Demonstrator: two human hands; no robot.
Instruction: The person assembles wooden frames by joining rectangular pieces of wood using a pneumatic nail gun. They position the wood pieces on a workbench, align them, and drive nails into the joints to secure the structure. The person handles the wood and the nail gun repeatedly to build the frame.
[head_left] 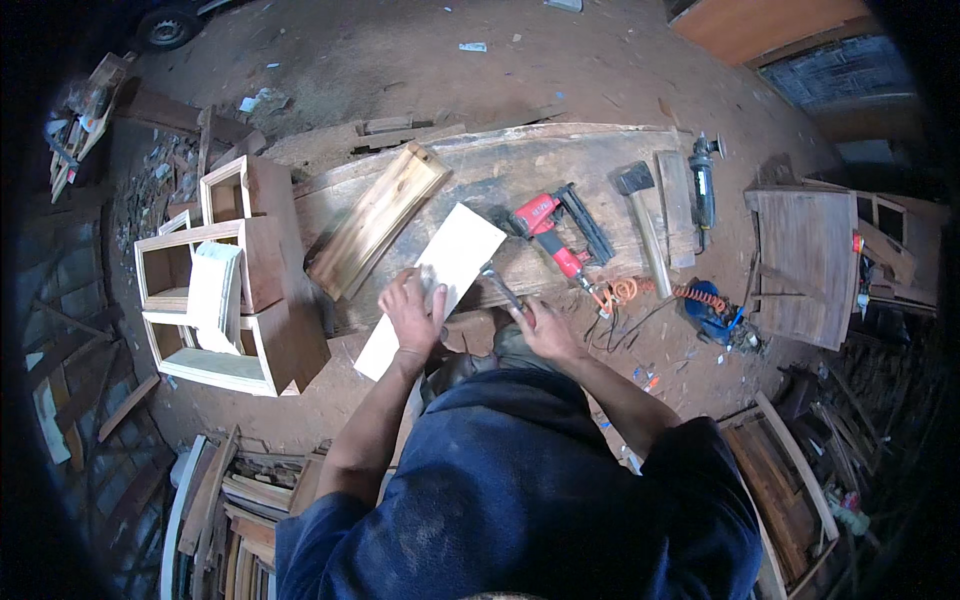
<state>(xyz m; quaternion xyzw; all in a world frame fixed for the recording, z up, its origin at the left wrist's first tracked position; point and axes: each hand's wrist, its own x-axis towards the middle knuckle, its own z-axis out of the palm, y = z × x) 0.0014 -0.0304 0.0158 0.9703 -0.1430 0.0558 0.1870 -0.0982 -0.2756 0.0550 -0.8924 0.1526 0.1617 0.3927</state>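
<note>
A red-and-black nail gun (548,225) is lying on a weathered brown wooden table (560,155) beyond the hands (412,308), and pale box-shaped wooden cabinets (262,265) are standing to their left, marking a woodworking workshop.

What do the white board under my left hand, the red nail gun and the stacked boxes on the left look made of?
White board: perhaps painted or coated wood; its bright face shows no clear grain, so the core is uncertain.
Red nail gun: likely metal and plastic, judging by its red body and dark magazine.
Stacked boxes: probably wood, seemingly unpainted, given the tan sides and pale frames.
</note>
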